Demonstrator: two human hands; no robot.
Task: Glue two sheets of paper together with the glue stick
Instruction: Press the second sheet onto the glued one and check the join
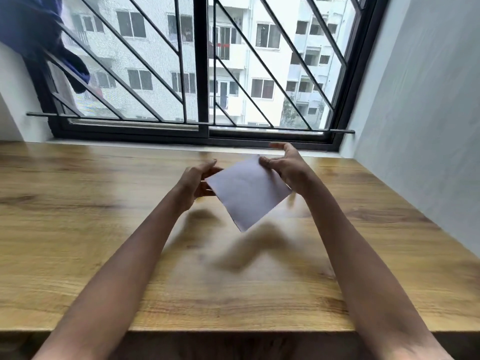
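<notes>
A white sheet of paper (248, 192) hangs tilted in the air above the wooden table (104, 229), one corner pointing down toward me. My left hand (198, 183) pinches its left corner. My right hand (284, 165) holds its upper right edge between thumb and fingers, with the forefinger stretched out. Whether this is one sheet or two lying together cannot be told. No glue stick is in view. The picture is blurred by motion.
A barred black window (202, 74) stands behind the table's far edge. A white wall (420, 126) closes the right side. Dark blue cloth (39, 35) hangs at the upper left. The table's near edge runs along the bottom.
</notes>
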